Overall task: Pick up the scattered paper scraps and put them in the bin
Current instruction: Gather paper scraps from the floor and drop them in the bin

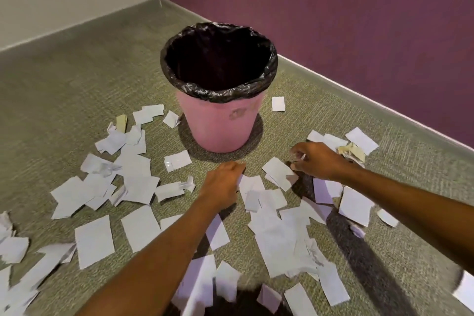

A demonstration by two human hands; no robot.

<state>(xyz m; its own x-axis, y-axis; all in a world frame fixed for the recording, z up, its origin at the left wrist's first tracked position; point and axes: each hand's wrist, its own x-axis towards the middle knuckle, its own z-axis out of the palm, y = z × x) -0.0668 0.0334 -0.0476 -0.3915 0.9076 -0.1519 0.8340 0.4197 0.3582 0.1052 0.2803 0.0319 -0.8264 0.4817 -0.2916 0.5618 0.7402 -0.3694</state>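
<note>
Reaching low before the pink plastic bin (pixel 218 123), the right hand (pixel 316 159) pinched a small white paper scrap (pixel 298 156) in its fingers (pixel 296 150) — the left hand (pixel 223 182) had its fingers curled, grip unclear.

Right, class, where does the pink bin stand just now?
In the head view the pink bin stands upright on the carpet at upper centre, near the purple wall, just beyond the left hand and right hand, paper scraps scattered before it.
</note>
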